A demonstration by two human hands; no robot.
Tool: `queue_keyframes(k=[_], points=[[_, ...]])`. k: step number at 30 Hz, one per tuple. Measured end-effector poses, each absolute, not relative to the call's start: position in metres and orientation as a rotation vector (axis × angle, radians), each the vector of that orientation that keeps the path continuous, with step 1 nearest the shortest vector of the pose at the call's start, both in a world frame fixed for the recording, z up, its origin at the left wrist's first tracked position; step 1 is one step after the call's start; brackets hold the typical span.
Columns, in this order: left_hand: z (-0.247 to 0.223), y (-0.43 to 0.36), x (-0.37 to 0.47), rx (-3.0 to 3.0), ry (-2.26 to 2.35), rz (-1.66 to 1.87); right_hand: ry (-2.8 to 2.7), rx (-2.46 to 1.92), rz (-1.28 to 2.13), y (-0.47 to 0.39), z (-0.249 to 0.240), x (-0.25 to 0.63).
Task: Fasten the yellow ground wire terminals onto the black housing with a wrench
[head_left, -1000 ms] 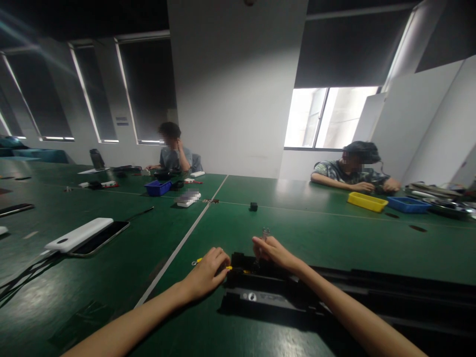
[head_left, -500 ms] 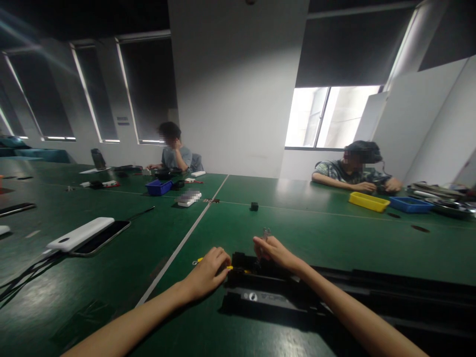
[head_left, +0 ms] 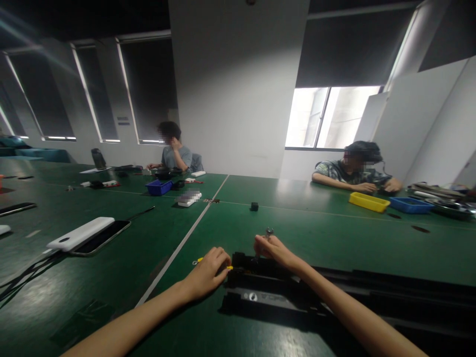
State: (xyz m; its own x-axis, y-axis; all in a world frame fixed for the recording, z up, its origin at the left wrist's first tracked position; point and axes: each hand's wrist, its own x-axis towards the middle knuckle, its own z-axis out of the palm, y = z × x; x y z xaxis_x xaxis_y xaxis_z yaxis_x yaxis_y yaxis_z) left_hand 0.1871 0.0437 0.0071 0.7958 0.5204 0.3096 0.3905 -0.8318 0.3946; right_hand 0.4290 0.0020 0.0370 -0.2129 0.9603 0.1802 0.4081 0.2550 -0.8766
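Observation:
My left hand (head_left: 211, 270) rests on the table with its fingers curled over a yellow-sleeved cable (head_left: 230, 267). A metal ring terminal (head_left: 195, 262) with a yellow sleeve sticks out behind that hand, on its left side. My right hand (head_left: 275, 251) is closed around a small metal wrench (head_left: 269, 231), its forked end standing up above the fist. The tool's lower end reaches down toward the end of a long black housing (head_left: 268, 296), where the contact point is too dark to make out. My left fingertips are beside the housing's left end.
On the green table (head_left: 156, 238), a white power bank (head_left: 82, 233) and phone (head_left: 100, 240) lie left with cables. A small black block (head_left: 254, 206) stands ahead. Blue (head_left: 159, 187) and yellow (head_left: 369, 202) bins are farther off. Two people sit across the table.
My right hand has turned slightly, and the wrench's forked end has shifted a little to the right. My left hand stays in place.

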Motion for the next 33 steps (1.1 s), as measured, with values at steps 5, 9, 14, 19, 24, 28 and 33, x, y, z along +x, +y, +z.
queue_keyframes(k=[5,9,14,19,24,28,33], points=[[0.0075,0.0439,0.1877,2.677,0.697,0.592,-1.784,-1.245,0.936,-0.0005,0.0411,0.426],[0.0073,0.0442,0.1876,2.676,0.697,0.583,-1.795,-1.247,0.946,-0.0013,0.043,0.4247],[0.0062,0.0447,0.1875,2.672,0.699,0.586,-1.796,-1.258,0.963,-0.002,0.0438,0.4242],[0.0074,0.0435,0.1876,2.669,0.704,0.582,-1.789,-1.266,0.961,-0.003,0.0448,0.4235],[0.0094,0.0424,0.1875,2.669,0.709,0.577,-1.783,-1.27,0.958,-0.0028,0.0445,0.4234],[0.0101,0.042,0.1874,2.673,0.712,0.578,-1.784,-1.271,0.954,-0.0015,0.0433,0.4243],[0.0094,0.0425,0.1876,2.678,0.709,0.582,-1.782,-1.266,0.957,0.0004,0.04,0.4254]])
